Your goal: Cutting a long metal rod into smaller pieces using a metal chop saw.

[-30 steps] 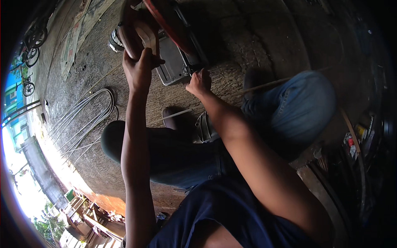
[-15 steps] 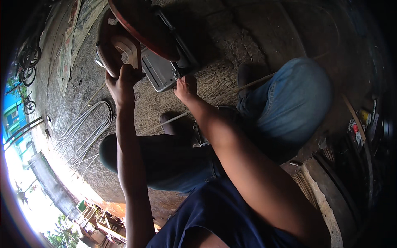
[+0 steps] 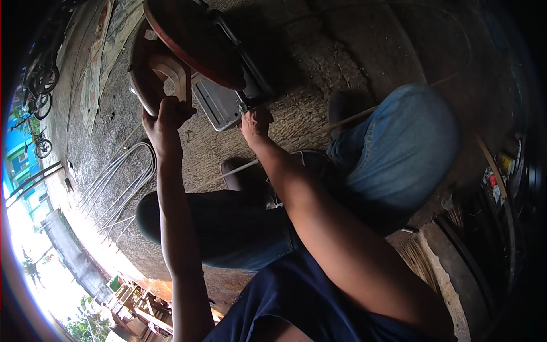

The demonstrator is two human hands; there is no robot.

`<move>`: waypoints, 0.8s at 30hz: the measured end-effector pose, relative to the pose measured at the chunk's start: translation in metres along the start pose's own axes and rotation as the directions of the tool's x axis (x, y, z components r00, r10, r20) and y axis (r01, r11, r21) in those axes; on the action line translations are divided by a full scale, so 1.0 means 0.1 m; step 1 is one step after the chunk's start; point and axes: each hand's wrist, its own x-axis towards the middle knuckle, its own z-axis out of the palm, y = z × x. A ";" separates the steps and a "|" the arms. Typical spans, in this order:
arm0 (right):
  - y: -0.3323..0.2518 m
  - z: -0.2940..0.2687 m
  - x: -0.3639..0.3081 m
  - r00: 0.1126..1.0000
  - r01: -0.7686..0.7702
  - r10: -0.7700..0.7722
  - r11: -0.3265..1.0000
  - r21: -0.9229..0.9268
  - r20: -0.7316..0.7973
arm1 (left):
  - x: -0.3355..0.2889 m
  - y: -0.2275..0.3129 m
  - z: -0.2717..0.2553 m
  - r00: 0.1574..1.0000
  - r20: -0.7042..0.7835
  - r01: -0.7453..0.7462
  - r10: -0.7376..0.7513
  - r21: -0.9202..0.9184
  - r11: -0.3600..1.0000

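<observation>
A cut-off saw stands on the floor in front of me, with a large dark round disc (image 3: 196,48) edged in red and a grey metal base (image 3: 217,105). My left hand (image 3: 167,122) is closed around the lower end of its curved handle (image 3: 182,82), left of the disc. At the near end of the base, below the disc, my right hand (image 3: 256,122) is closed against a small metal clamp part (image 3: 243,104). Its fingers hide what exactly they grip. A long thin rod (image 3: 353,118) runs crosswise behind my right forearm.
Bent metal rods (image 3: 122,176) lie on the rough floor to the left. My jeans-covered knee (image 3: 410,142) rises on the right. Beside it are a concrete edge (image 3: 441,256) and scrap (image 3: 493,179). Bicycles (image 3: 43,111) stand far left, wooden furniture (image 3: 139,308) lower left.
The saw and both hands sit slightly lower in the picture, and the disc and handle slightly further left. Both hands keep their places on the saw.
</observation>
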 end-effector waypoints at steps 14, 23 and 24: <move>0.44 0.17 -0.07 0.987 0.133 -0.017 0.640 0.757 -0.159 | -0.01 0.04 0.02 0.999 -0.031 0.042 -0.044 -0.052 0.998; 0.56 0.44 0.16 0.818 -0.567 -0.361 -0.372 0.734 0.449 | 0.02 0.01 0.01 0.999 -0.031 0.030 -0.035 -0.133 0.991; 0.58 0.41 0.16 0.779 -0.623 -0.420 -0.433 0.651 0.466 | 0.03 0.01 0.00 0.999 -0.023 0.035 -0.038 -0.120 0.992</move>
